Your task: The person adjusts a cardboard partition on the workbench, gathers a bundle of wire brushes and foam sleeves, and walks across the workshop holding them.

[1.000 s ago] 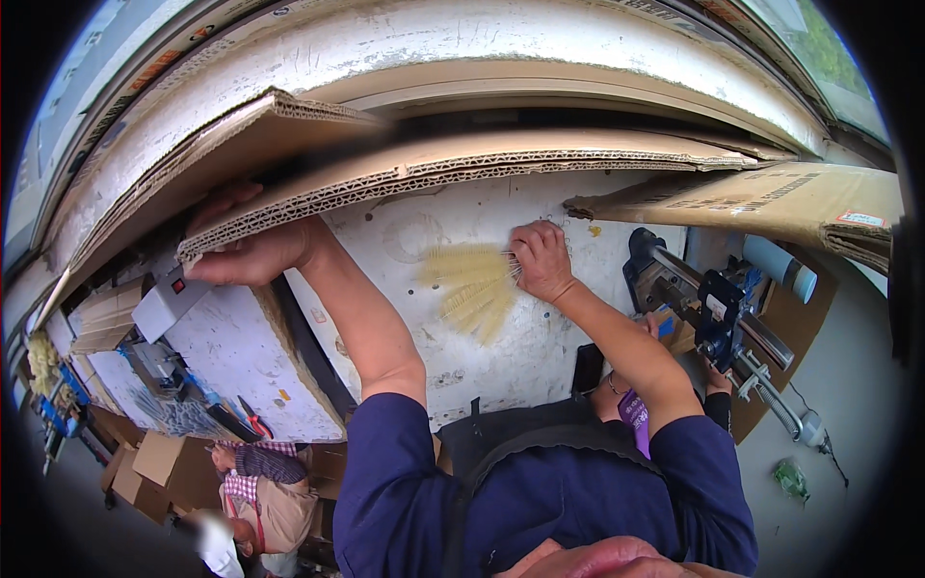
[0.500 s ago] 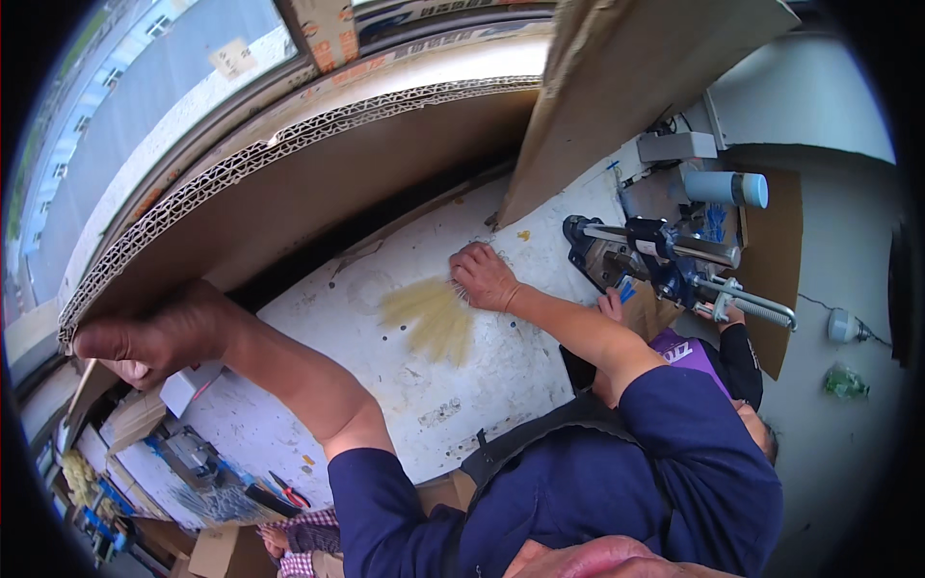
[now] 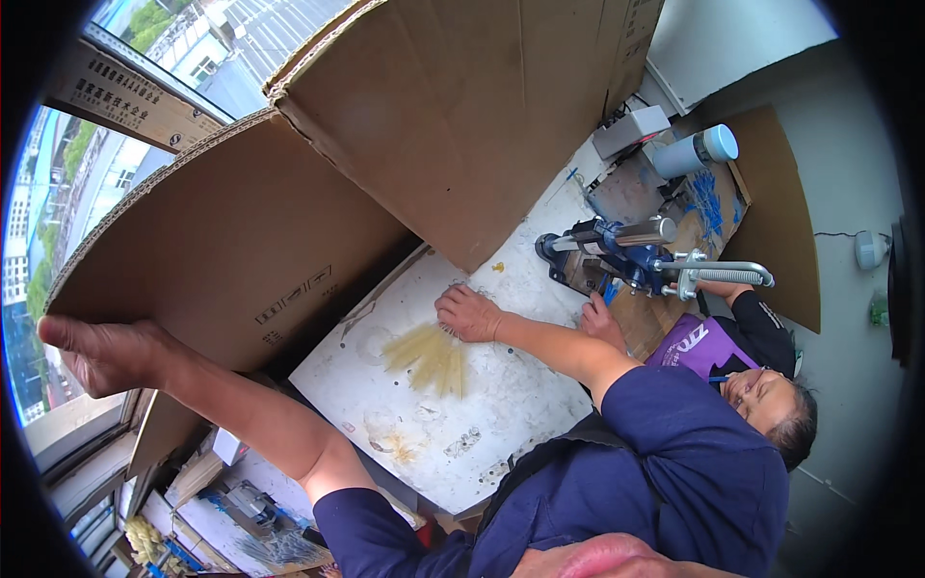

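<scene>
A fan of pale yellow bristle-like tufts (image 3: pixel 427 358) lies on the white worktable (image 3: pixel 520 405). My right hand (image 3: pixel 467 313) rests on the table at their gathered end, its fingers curled over the thin ends, which it mostly hides. On the far left, my left hand (image 3: pixel 111 356) is held up at the near corner of a tall cardboard panel (image 3: pixel 212 241). Its thumb is stretched out, apart from the bent fingers, and I see nothing between them. Whether that hand touches the cardboard I cannot tell.
Another cardboard sheet (image 3: pixel 453 116) stands upright at the back. To the right are a blue lever press (image 3: pixel 617 250), a light blue bottle (image 3: pixel 696 152) and a co-worker in a purple apron (image 3: pixel 689 342). Yellow scraps (image 3: pixel 397 445) lie on the table's near side.
The view has tilted and shifted, so more of both cardboard panels and the window shows. My left hand stays by the panel's near corner. My right hand keeps its place at the tufts.
</scene>
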Available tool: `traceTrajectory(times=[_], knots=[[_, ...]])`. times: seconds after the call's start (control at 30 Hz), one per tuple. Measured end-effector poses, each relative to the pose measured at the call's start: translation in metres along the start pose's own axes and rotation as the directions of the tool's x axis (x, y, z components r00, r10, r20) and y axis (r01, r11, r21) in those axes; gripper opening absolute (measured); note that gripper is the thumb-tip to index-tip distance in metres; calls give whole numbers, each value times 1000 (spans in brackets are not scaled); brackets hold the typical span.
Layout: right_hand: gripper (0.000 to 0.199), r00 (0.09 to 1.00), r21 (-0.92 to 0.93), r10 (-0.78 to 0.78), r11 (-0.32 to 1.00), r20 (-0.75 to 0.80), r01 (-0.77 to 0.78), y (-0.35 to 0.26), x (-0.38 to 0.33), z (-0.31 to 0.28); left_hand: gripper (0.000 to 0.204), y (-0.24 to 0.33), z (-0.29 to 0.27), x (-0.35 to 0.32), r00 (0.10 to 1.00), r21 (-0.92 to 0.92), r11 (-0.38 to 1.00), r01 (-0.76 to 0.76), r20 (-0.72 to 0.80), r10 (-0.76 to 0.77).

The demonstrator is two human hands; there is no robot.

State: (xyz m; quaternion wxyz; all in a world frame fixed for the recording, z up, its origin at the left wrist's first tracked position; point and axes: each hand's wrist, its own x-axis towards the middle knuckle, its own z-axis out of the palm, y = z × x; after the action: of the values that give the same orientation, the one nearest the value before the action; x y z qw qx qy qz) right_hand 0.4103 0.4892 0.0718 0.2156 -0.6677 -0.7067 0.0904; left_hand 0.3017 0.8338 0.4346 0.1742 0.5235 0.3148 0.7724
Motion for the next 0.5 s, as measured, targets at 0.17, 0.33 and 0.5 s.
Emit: traceTrajectory(times=[0.17, 0.33, 0.5], knots=[[18, 1000, -3, 6, 1000, -4, -6, 3, 9, -2, 64, -3, -9, -21, 1000, 99, 995, -2, 7, 1], [26, 999, -10, 30, 999, -36, -31, 1, 15, 0, 39, -16, -33, -27, 979, -154, 982, 112, 185, -82], [28, 1000, -37, 7, 999, 9, -6, -9, 19, 9, 35, -48, -86, -30, 939, -230, 973, -28, 329, 105]])
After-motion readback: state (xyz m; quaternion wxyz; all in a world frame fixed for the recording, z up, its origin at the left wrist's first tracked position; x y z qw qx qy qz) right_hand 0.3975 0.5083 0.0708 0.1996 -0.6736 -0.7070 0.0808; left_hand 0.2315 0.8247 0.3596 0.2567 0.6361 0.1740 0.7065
